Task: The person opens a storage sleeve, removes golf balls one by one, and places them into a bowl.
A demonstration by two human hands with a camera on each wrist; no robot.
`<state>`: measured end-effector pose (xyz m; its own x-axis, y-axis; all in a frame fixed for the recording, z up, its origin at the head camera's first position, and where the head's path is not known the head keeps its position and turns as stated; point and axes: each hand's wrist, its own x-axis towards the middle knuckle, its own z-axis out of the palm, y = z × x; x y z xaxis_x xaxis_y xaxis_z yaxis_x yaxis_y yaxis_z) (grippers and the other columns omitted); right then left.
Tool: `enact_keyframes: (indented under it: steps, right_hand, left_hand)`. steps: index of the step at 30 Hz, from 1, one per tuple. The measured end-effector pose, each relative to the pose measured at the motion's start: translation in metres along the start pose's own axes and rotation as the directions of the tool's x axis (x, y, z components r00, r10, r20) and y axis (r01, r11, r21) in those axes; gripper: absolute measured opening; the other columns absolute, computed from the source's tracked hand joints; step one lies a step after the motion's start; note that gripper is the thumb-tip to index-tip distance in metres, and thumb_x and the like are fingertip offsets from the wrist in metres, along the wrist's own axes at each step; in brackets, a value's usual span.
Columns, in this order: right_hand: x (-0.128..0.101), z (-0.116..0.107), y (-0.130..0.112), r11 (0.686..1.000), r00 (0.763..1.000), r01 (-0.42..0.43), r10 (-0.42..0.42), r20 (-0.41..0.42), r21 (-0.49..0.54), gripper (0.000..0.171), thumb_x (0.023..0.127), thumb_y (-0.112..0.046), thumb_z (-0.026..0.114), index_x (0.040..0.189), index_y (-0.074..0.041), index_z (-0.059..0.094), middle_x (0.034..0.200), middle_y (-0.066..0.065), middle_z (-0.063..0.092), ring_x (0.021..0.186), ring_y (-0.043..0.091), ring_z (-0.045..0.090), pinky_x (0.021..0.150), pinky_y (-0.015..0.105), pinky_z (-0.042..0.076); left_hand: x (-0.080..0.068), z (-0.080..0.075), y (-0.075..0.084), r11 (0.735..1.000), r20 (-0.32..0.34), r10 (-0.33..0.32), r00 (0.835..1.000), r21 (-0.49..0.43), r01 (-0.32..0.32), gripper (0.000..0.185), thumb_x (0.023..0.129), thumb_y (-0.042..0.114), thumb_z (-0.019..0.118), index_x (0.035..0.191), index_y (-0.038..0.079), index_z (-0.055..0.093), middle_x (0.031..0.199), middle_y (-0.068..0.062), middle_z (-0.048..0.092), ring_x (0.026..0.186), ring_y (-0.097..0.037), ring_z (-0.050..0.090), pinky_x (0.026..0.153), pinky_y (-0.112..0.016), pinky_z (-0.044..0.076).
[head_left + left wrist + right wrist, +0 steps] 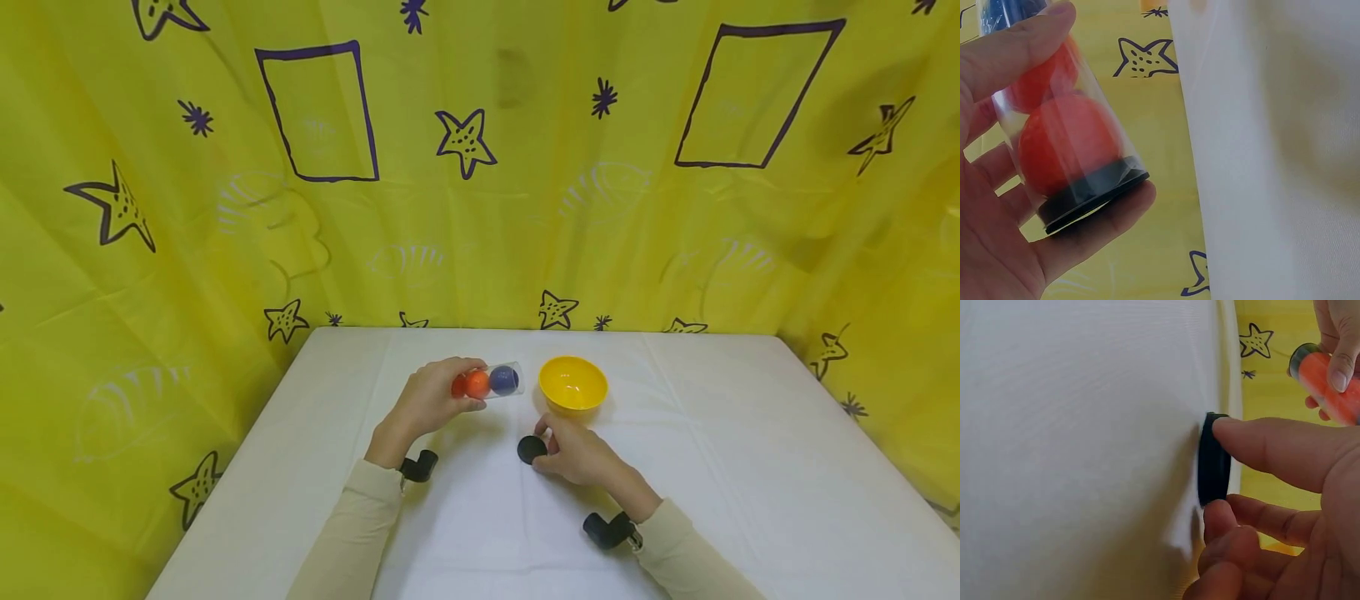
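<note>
A clear plastic tube lies tilted in my left hand, whose fingers curl round it. Inside are two reddish-orange balls and a blue ball. A black cap closes the tube's end near my palm; the end by the blue ball points right, toward the bowl. My right hand pinches a round black lid by its edge between thumb and fingers, just above the table. In the right wrist view the lid shows edge-on.
A yellow bowl stands on the white-covered table, just beyond my right hand. Behind the table hangs a yellow curtain with drawn stars. A black wrist camera sits on each forearm.
</note>
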<state>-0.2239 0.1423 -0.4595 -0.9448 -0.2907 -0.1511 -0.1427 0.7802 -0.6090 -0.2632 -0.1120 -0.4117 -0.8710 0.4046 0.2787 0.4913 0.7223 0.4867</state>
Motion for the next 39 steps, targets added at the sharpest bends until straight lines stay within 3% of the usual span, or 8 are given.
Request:
enact_keyframes:
  steps: [5,16,22,28,39]
  right_hand:
    - [-0.002,-0.01,-0.007,0.998,1.0,-0.008,0.009,-0.021,0.056,0.03,0.09,-0.02,0.078,0.115,-0.012,0.064,0.078,0.004,0.057,0.068,0.019,0.052,0.062,0.03,0.043]
    - [-0.003,-0.035,-0.009,0.958,0.978,0.17,-0.136,-0.155,0.231,0.032,0.095,-0.02,0.073,0.122,-0.008,0.062,0.094,0.006,0.064,0.075,0.018,0.057,0.062,0.024,0.05]
    - [-0.003,-0.04,-0.005,0.911,0.969,0.231,-0.186,-0.16,0.341,0.042,0.098,-0.022,0.07,0.133,-0.007,0.054,0.112,0.012,0.066,0.082,0.02,0.062,0.066,0.024,0.055]
    - [-0.003,-0.04,-0.005,0.883,0.964,0.257,-0.208,-0.163,0.392,0.047,0.098,-0.021,0.069,0.137,-0.004,0.051,0.12,0.015,0.066,0.086,0.021,0.066,0.071,0.025,0.056]
    - [-0.001,-0.036,-0.002,0.865,0.957,0.289,-0.25,-0.146,0.411,0.048,0.099,-0.022,0.068,0.14,-0.005,0.051,0.123,0.019,0.066,0.09,0.035,0.069,0.073,0.028,0.058]
  left_hand:
    - [0.0,0.0,-0.001,0.999,-0.01,0.024,1.0,0.036,-0.024,0.055,0.081,0.028,0.088,0.132,0.019,0.069,0.122,-0.003,0.073,0.106,-0.023,0.068,0.092,-0.043,0.054]
    - [0.0,-0.001,0.003,0.996,-0.037,0.071,0.997,0.053,-0.069,0.054,0.079,0.029,0.09,0.129,0.023,0.071,0.107,0.001,0.071,0.098,-0.018,0.064,0.086,-0.036,0.052]
    - [0.0,-0.001,0.007,0.996,-0.041,0.085,0.996,0.044,-0.083,0.053,0.078,0.028,0.09,0.127,0.023,0.072,0.107,0.001,0.07,0.098,-0.018,0.062,0.084,-0.035,0.05]
    - [-0.001,-0.002,0.009,0.992,-0.056,0.122,0.991,0.043,-0.119,0.052,0.077,0.027,0.091,0.126,0.024,0.072,0.107,0.002,0.07,0.099,-0.016,0.061,0.083,-0.033,0.051]
    - [-0.002,-0.003,0.012,0.991,-0.046,0.131,0.99,0.034,-0.129,0.051,0.077,0.026,0.091,0.125,0.025,0.073,0.106,0.003,0.068,0.1,-0.015,0.058,0.082,-0.031,0.05]
